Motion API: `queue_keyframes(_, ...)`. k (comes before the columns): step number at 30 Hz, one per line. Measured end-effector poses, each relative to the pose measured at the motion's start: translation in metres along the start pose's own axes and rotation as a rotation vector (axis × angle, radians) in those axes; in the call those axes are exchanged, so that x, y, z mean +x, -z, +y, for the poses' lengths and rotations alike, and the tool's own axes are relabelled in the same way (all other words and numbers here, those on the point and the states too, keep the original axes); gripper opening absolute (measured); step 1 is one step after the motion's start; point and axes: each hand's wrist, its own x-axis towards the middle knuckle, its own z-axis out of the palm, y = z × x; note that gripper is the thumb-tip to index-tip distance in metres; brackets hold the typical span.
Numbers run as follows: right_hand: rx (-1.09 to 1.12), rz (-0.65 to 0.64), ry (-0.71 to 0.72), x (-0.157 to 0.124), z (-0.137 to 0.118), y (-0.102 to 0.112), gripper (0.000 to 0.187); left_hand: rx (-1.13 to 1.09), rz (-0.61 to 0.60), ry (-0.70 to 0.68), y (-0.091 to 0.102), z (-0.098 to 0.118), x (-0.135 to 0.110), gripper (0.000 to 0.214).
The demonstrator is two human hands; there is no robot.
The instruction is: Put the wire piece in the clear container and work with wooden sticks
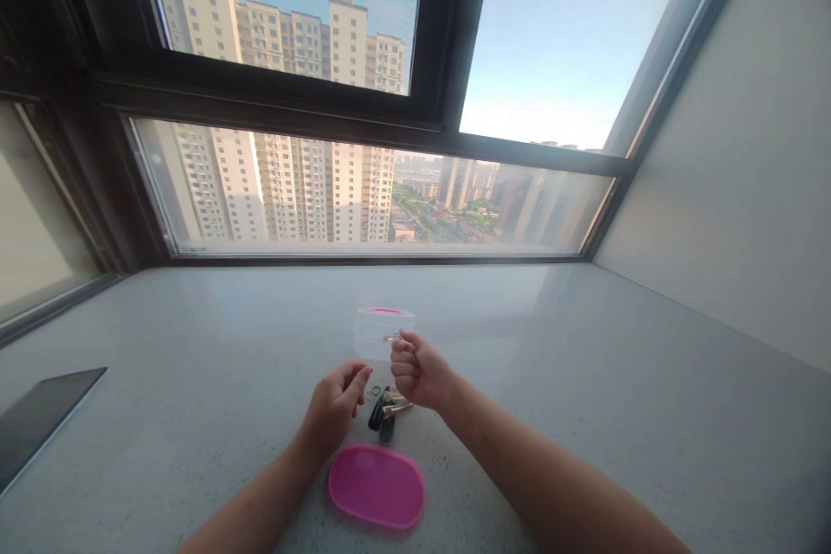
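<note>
Two hands, right hand fingers pinching metal piece, keys just below, left hand fingers pinched together

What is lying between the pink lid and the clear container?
In the head view, a bunch of keys lies on the counter there, just below the right hand.

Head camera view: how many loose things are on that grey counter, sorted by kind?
Clear container: 1
Pink lid: 1
Bunch of keys: 1
Dark flat panel: 1
Total: 4
</note>
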Motion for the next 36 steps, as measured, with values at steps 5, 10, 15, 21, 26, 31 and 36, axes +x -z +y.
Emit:
queue_keyframes(5,-0.106,0.057,0.053,-0.004,-0.001,-0.006,0.025,0.031,0.001,0.004,0.001,0.002,0.000,0.034)
queue_keyframes(10,-0.574,0.260,0.162,-0.016,0.002,-0.009,0.021,0.175,0.055,-0.060,0.002,0.007,-0.002,0.031)
queue_keyframes(15,-1.411,0.445,0.376,-0.039,0.011,-0.001,0.019,0.421,-0.008,-0.194,-0.001,0.013,-0.007,0.023)
queue_keyframes(21,-2.057,0.415,0.438,-0.053,0.019,0.007,0.029,0.560,-0.164,-0.284,-0.005,0.021,-0.016,0.021)
queue_keyframes(26,-2.071,0.455,0.444,-0.047,0.024,0.010,0.018,0.650,-0.186,-0.272,-0.002,0.028,-0.021,0.023)
queue_keyframes(31,-2.023,0.426,0.527,-0.041,0.029,0.016,0.009,0.729,-0.171,-0.330,0.001,0.028,-0.022,0.025)
queue_keyframes(36,-1.960,0.387,0.623,-0.037,0.035,0.016,0.005,0.723,-0.144,-0.412,-0.001,0.028,-0.025,0.025)
